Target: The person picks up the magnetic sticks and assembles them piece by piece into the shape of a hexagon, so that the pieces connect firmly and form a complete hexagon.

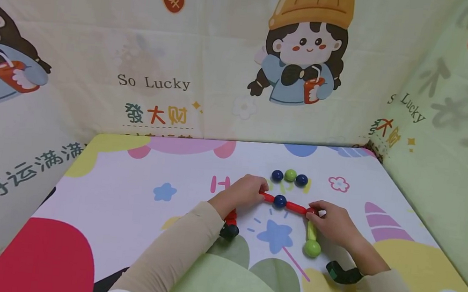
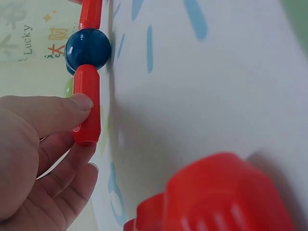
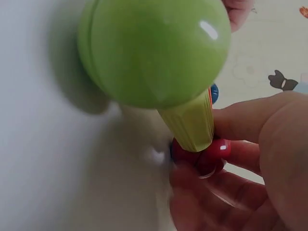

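Observation:
My left hand (image 1: pixel 244 194) pinches a red rod (image 2: pixel 88 108) between thumb and fingers. That rod joins a dark blue ball (image 1: pixel 280 201), and a second red rod (image 1: pixel 295 208) runs from the ball to the right. At its far end my right hand (image 1: pixel 336 221) grips a red ball (image 3: pixel 202 156). A yellow-green rod (image 3: pixel 192 122) extends from the red ball toward the near side, tipped by a large light green ball (image 1: pixel 312 248). Fingers partly hide the red ball.
Behind the chain sit two dark blue balls (image 1: pixel 277 176) with a green ball (image 1: pixel 291 175) between them. Red pieces (image 1: pixel 231 217) lie by the left wrist, partly hidden. A dark device (image 1: pixel 342 273) is at the right wrist. Printed cloth walls surround the patterned table (image 1: pixel 128 192).

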Tool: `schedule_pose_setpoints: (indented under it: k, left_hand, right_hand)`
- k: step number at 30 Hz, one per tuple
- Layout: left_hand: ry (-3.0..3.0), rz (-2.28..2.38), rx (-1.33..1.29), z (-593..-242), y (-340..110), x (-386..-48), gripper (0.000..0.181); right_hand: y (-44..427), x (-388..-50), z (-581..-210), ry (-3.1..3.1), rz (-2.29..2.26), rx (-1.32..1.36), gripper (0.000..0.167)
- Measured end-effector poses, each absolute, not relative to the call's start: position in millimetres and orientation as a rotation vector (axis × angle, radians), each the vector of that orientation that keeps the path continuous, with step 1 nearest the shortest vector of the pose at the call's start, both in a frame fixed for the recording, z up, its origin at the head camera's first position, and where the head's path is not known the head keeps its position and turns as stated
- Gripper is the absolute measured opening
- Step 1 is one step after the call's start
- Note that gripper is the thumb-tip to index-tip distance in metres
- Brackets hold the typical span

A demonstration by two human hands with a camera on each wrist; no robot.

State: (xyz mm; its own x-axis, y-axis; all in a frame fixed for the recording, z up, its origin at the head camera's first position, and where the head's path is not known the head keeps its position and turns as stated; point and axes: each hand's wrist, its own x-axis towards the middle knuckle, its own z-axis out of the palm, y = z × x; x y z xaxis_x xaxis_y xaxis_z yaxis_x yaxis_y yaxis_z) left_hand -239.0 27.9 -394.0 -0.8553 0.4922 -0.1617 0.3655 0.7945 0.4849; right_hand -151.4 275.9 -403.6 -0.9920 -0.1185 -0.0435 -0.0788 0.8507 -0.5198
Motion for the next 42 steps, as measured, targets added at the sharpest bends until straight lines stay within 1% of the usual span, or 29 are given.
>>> schedule_pose_setpoints:
  k: [5,11,17,27,38,42]
  left_hand:
    - [2.706,0.671,0.670,-396.1,26.9,-240.1,0.032]
    - [2.700,0.683,0.672,-398.7,26.6,-241.4,0.034]
    - [2.706,0.691,0.651,-398.9,29.9,-239.6,0.033]
    - [2.717,0.716,0.654,-402.0,37.9,-239.8,0.030]
    - [2.703,0.756,0.674,-403.3,38.4,-239.9,0.030]
    - [2.703,0.753,0.663,-402.1,37.0,-238.8,0.032]
  right_hand:
    - [274.2,-156.0,-400.4,2.956,-0.789,-0.241,0.041]
    - [269.4,-166.2,-403.2,2.958,-0.761,-0.327,0.037]
    - [265.1,-167.7,-404.6,2.954,-0.733,-0.281,0.033]
    - [261.3,-166.4,-404.6,2.952,-0.718,-0.160,0.037]
    - [258.5,-162.5,-405.1,2.964,-0.712,-0.151,0.038]
    - [258.0,-161.7,-405.2,2.962,-0.714,-0.149,0.038]
